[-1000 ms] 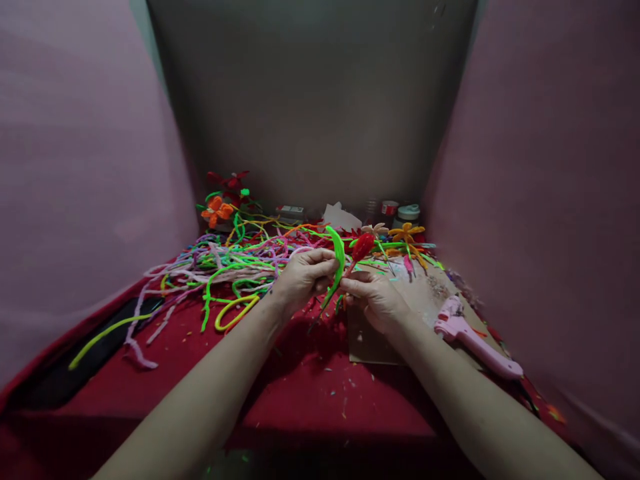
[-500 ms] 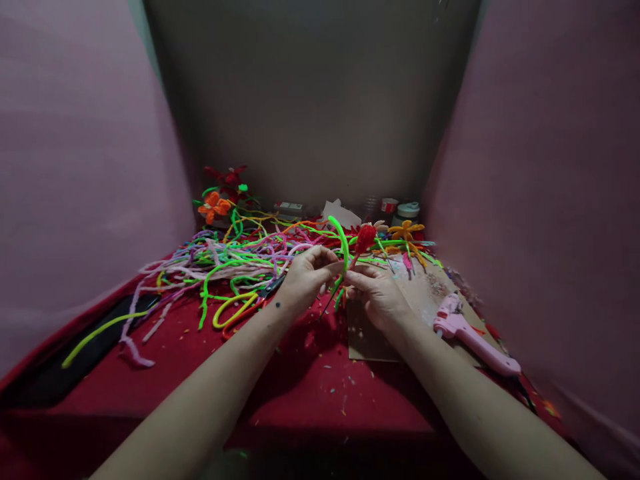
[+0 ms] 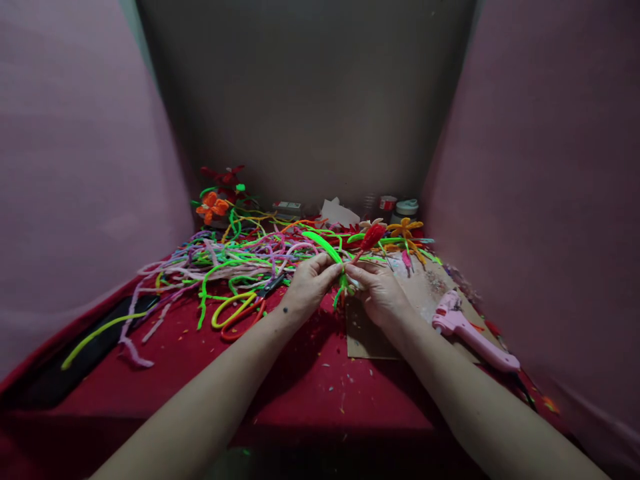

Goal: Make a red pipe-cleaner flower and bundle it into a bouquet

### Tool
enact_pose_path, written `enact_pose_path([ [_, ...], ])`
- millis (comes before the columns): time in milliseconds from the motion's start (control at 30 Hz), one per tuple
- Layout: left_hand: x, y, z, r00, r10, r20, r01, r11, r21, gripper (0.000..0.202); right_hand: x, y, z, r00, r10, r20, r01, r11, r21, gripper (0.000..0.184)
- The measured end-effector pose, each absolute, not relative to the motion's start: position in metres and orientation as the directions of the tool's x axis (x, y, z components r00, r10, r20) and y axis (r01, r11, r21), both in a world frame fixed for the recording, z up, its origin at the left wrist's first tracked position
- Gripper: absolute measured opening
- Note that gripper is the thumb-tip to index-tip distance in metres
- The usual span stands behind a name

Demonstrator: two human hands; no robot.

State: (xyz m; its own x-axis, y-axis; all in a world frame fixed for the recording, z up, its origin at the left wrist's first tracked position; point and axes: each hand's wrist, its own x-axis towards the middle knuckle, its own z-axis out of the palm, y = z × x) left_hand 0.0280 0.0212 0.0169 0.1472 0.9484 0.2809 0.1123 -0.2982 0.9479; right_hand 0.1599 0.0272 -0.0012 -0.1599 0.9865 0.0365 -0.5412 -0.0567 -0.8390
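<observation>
My left hand (image 3: 311, 285) pinches a bright green pipe cleaner (image 3: 324, 245) near its lower end; the free end leans up and to the left. Close beside it, my right hand (image 3: 377, 288) is closed on the stem of a red pipe cleaner flower (image 3: 373, 237), whose head tilts up to the right. The fingertips of both hands nearly meet where the green piece and the stem come together. Short green ends (image 3: 341, 293) hang below the fingers. Just what lies between the fingertips is hidden.
Scissors (image 3: 243, 313) with yellow and orange handles lie left of my hands, before a heap of coloured pipe cleaners (image 3: 240, 263). A pink glue gun (image 3: 473, 333) rests on cardboard (image 3: 367, 340) at right. An orange flower (image 3: 213, 208) and a lidded jar (image 3: 407, 210) stand behind.
The green pipe cleaner has tipped over to the left from nearly upright. The red flower has leaned further right, and my hands have drawn slightly closer together.
</observation>
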Motion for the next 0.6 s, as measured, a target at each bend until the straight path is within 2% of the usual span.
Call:
enact_pose_path([
  [167, 0.027, 0.020, 0.021, 0.144, 0.922, 0.359, 0.211, -0.383, 0.899, 0.016, 0.158, 0.028, -0.001, -0.121, 0.992, 0.041, -0.521, -0.029, -0.853, 0.023],
  [433, 0.026, 0.021, 0.017, 0.244, 0.901, 0.359, 0.232, -0.413, 0.881, 0.008, 0.158, 0.030, -0.004, -0.049, 0.995, 0.090, -0.523, 0.051, -0.851, 0.019],
  [600, 0.028, 0.020, 0.006, 0.220, 0.853, 0.473, 0.415, -0.521, 0.746, 0.004, 0.158, 0.030, -0.005, -0.052, 0.994, 0.100, -0.506, 0.060, -0.861, 0.017],
])
